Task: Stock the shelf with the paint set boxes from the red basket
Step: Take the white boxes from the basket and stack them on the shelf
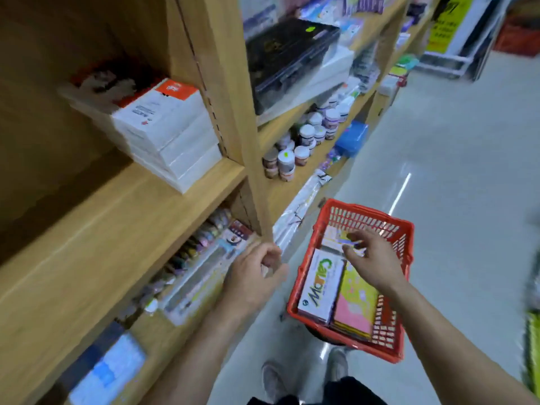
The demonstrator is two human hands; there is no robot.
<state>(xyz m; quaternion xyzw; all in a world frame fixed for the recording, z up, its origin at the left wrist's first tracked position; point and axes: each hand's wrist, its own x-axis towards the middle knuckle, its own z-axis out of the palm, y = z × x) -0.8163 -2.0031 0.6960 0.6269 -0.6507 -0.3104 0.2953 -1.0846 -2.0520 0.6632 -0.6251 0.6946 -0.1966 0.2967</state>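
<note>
A red basket (404, 238) sits low at the centre right, above the floor. Inside lie a white paint set box with green and yellow lettering (320, 287), a pink and yellow box (355, 302), and a pale box (333, 239) at the far end. My right hand (371, 258) hovers over the basket's far half, fingers spread, fingertips at the pale box, holding nothing that I can see. My left hand (254, 273) hangs loosely curled between basket and shelf, empty. A stack of white boxes with an orange-topped one (163, 127) stands on the wooden shelf (96, 229).
The shelf unit runs along the left, with an upright post (230, 106) between bays. Jars (304, 141) and a black case (289, 57) fill the right bay. Packaged items (198, 267) lie on the lower shelf. Pale floor (453, 171) stretches right; my shoes (304, 375) are below.
</note>
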